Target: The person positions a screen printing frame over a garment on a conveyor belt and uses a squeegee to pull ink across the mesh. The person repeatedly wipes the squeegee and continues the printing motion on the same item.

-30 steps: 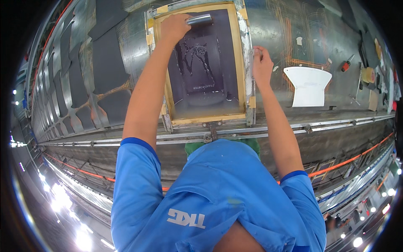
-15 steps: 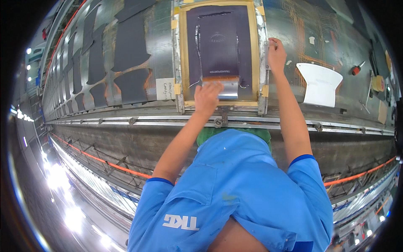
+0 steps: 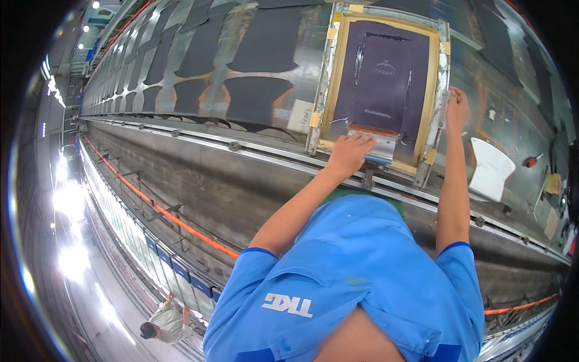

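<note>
A screen-printing frame [image 3: 442, 69] with a dark purple mesh [image 3: 344, 96] lies flat on the long table before me. Wet dark ink lines run along both sides of its middle, around a small light emblem. At the mesh's near end sits a squeegee [image 3: 385, 147] with a metal holder and a brown blade. My left hand [image 3: 351, 153] is closed over its left part, fingers laid across the holder; the thumb is hidden. My right hand [image 3: 458, 110] pinches the right outer edge of the frame, its arm stretched forward.
Dark grey cut pieces [image 3: 265, 42] line the table to the left, with a pale card [image 3: 300, 116] by the frame. A white shaped panel [image 3: 491, 169], a red-handled tool [image 3: 532, 161] and a tape roll [image 3: 552, 183] lie right. Metal rail [image 3: 241, 146] edges the table. Another person [image 3: 170, 323] is lower left.
My view has turned, so the frame and both hands appear farther right and tilted. A person has come into view at lower left. Both hands keep their holds; the squeegee remains at the near end.
</note>
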A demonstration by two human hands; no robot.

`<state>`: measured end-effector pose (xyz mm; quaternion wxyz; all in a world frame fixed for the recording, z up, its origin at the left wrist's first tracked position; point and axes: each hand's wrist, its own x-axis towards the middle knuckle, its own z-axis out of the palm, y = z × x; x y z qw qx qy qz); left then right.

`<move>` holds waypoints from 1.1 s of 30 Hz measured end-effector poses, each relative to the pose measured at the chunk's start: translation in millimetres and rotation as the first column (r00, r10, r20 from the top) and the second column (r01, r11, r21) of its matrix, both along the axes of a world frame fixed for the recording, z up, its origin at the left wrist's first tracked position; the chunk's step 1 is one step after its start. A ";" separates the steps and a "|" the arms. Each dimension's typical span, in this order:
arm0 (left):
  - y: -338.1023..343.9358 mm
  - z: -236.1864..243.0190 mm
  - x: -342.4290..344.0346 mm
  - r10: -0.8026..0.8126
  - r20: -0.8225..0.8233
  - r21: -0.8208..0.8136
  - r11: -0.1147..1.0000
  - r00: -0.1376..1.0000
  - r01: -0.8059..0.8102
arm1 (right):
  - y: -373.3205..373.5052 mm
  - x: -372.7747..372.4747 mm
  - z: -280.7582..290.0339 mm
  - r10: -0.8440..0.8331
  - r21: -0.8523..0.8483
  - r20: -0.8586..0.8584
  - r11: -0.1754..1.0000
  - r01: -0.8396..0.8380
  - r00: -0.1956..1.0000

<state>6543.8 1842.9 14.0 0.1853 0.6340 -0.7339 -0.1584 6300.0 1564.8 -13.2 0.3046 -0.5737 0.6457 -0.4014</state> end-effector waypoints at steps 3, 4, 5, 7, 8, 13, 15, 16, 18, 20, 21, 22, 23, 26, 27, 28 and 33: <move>13.7 1.1 55.8 0.042 0.039 -0.005 0.999 0.998 -0.042 | 21.1 62.3 14.5 0.013 -0.003 0.036 1.000 -0.013 0.999; 18.2 2.4 78.0 0.052 0.050 -0.007 0.999 0.997 -0.051 | 28.1 86.4 11.3 0.024 -0.048 0.050 0.999 -0.021 0.998; 23.5 3.8 103.8 0.060 0.060 -0.009 0.998 0.996 -0.059 | 35.0 111.1 8.2 0.034 -0.093 0.063 0.995 -0.028 0.997; 36.4 3.6 154.7 0.082 0.067 -0.004 0.997 0.994 -0.082 | 52.9 169.7 11.4 0.040 -0.034 0.076 0.999 -0.037 0.996; 42.1 2.9 179.9 0.089 0.065 0.001 0.996 0.994 -0.089 | 62.9 200.4 11.9 0.037 -0.023 0.105 0.999 -0.034 0.994; 63.1 -1.2 296.1 0.077 0.075 0.033 0.996 0.994 -0.080 | 93.4 312.4 -8.7 0.004 0.045 0.100 0.999 -0.009 0.995; 68.8 -2.8 332.7 0.071 0.091 0.052 0.996 0.993 -0.076 | 104.7 348.1 -13.0 -0.005 0.097 0.081 0.995 -0.002 0.997; 71.5 -4.1 347.4 0.066 0.094 0.055 0.996 0.993 -0.071 | 111.4 362.8 -14.4 0.003 0.091 0.123 0.996 -0.015 0.992; 80.3 -5.3 371.7 0.075 0.064 0.098 0.992 0.995 -0.081 | 122.7 387.9 -16.8 0.016 0.102 0.134 0.994 -0.030 0.991; 88.2 -17.0 390.2 0.100 0.036 0.045 0.994 0.994 -0.102 | 127.8 407.8 -18.1 0.033 0.103 0.135 0.994 -0.047 0.990; 89.0 -18.4 397.6 0.112 0.022 0.015 0.994 0.994 -0.112 | 129.2 413.3 -15.5 0.028 0.114 0.133 0.993 -0.043 0.991; 92.3 -19.1 403.5 0.127 -0.029 0.105 0.987 0.991 -0.123 | 130.3 417.1 -12.4 0.024 0.124 0.131 0.991 -0.041 0.991; 98.4 -19.4 405.9 0.145 -0.037 0.115 0.983 0.989 -0.140 | 132.3 419.8 -9.8 0.022 0.134 0.129 0.990 -0.039 0.991; 111.8 -16.7 405.6 0.133 -0.032 0.115 0.985 0.991 -0.129 | 126.9 420.9 -21.9 -0.014 0.101 0.029 0.995 0.011 0.999; 120.3 -19.9 404.8 0.100 -0.010 0.116 0.988 0.995 -0.099 | 122.0 419.9 -30.7 -0.011 0.071 0.013 0.997 0.010 1.000; 123.9 -20.7 405.1 0.067 0.020 0.124 0.990 0.998 -0.069 | 120.3 419.1 -41.0 -0.009 0.048 0.005 0.999 0.009 1.000; 122.6 -41.4 404.4 -0.009 0.104 0.090 0.996 0.995 0.000 | 119.6 424.2 -46.2 -0.018 0.082 -0.046 0.996 0.022 0.999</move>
